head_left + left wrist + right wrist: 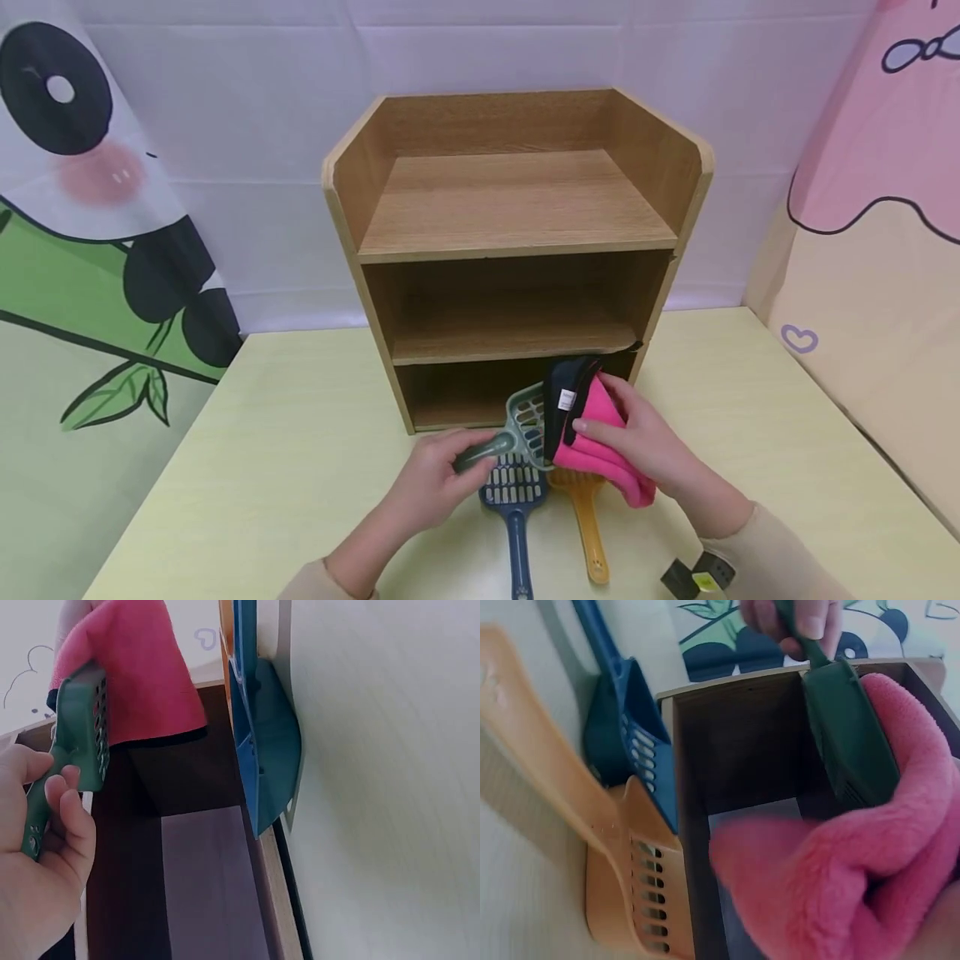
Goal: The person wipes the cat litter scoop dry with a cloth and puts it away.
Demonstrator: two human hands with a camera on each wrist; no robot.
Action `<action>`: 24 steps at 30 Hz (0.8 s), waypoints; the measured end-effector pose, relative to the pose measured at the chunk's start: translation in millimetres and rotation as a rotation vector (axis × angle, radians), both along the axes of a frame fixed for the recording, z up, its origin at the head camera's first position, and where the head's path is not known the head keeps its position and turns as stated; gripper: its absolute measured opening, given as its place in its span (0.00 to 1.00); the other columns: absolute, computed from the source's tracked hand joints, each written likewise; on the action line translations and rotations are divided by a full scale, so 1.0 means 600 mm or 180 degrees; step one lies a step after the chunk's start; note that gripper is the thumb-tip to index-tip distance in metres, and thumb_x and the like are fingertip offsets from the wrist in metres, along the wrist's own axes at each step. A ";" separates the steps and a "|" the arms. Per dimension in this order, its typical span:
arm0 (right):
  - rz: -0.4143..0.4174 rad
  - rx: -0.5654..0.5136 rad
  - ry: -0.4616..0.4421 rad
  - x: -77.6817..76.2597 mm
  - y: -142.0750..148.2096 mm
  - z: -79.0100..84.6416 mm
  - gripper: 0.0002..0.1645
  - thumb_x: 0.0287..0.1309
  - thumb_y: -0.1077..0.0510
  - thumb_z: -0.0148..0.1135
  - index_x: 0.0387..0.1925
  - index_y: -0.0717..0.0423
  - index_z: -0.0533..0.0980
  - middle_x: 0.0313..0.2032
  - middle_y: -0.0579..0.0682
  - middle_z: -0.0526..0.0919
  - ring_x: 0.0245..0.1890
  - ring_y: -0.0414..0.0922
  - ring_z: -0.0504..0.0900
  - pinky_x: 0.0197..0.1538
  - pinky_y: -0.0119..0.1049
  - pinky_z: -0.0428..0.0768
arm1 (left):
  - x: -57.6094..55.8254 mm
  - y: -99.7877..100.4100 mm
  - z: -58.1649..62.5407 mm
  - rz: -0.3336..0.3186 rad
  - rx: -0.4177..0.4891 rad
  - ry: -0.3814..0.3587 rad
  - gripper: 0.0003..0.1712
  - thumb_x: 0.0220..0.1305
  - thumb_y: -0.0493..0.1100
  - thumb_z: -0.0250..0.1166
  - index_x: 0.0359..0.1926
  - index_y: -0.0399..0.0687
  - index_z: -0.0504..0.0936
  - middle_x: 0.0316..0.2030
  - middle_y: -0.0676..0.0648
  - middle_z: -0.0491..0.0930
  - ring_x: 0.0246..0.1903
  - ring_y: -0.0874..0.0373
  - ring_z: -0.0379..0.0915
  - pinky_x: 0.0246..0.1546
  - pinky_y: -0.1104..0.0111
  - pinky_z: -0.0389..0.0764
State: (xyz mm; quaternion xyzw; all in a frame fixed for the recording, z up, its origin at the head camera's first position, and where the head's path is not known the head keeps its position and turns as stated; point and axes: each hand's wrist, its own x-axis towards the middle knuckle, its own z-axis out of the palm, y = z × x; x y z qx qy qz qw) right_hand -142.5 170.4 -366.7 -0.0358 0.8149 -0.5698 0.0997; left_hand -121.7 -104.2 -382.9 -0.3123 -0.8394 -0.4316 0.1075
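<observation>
My left hand (442,479) grips a green litter scoop (486,450) by its handle, its slotted head raised toward the right. In my right hand (652,433) is a pink plush cloth (596,458) with a dark side, black edging and a small white label. The cloth overlaps the right side of the scoop's head, and in the right wrist view its pink folds (900,825) lie along the green scoop (851,735). Below the hands, a blue litter scoop (516,521) and an orange litter scoop (590,529) lie side by side on the table, handles toward me.
A wooden shelf unit (517,200) stands behind the hands, with a walled top and two compartments beneath. The pale table (300,433) extends to both sides. Printed cartoon cloths (862,292) hang around it. A dark wrist device (697,575) sits by the right sleeve.
</observation>
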 end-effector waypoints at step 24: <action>-0.0370 -0.0436 -0.0137 -0.011 -0.015 -0.049 0.44 0.59 0.54 0.62 0.71 0.52 0.49 0.61 0.61 0.66 0.54 0.53 0.73 0.42 0.41 0.83 | -0.036 0.006 -0.014 0.0279 -0.0384 -0.0122 0.13 0.53 0.41 0.71 0.39 0.40 0.86 0.33 0.44 0.86 0.23 0.68 0.74 0.22 0.80 0.76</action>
